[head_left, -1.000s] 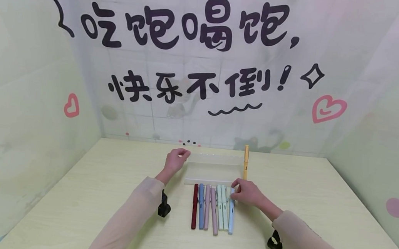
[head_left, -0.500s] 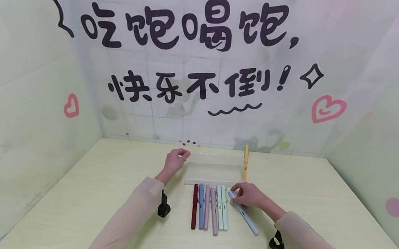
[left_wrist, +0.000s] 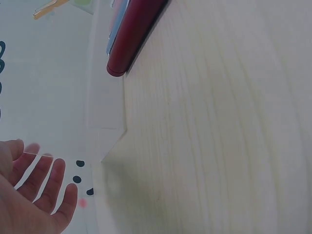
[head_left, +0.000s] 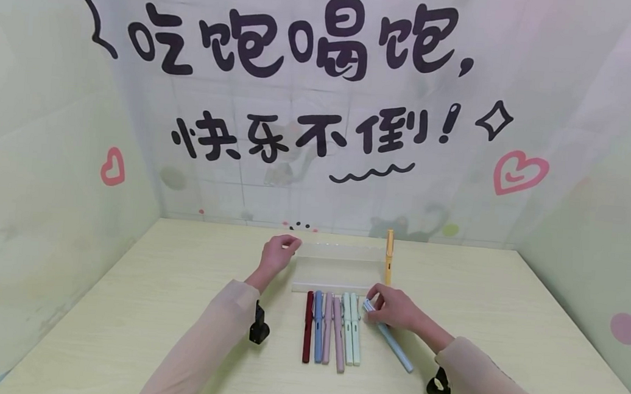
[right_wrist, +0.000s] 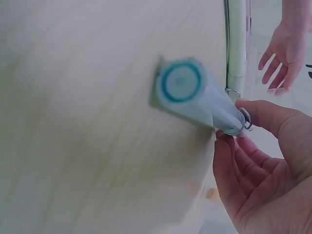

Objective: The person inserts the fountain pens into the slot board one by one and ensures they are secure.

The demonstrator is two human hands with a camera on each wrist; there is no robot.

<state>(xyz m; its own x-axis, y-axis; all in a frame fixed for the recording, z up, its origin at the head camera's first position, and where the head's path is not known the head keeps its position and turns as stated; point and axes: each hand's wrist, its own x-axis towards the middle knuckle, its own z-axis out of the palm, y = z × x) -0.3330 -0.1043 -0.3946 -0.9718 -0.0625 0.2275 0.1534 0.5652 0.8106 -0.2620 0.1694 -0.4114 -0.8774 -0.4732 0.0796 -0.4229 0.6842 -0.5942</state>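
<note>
- Pen of pale blue colour [head_left: 396, 348] was pinched near its far end by the right hand [head_left: 397, 308], at about half past four from the clear rack [head_left: 337, 273].
- The left hand [head_left: 277, 255] seemed to pinch the rack's edge at ten o'clock; transparent plastic showed poorly.
- Six other pens [head_left: 327, 329] lay at six o'clock.

Pale backdrop [head_left: 278, 97], black Chinese lettering [head_left: 321, 140], pink heart [head_left: 515, 175] at right; wood-grain tabletop [head_left: 120, 311] below
</note>
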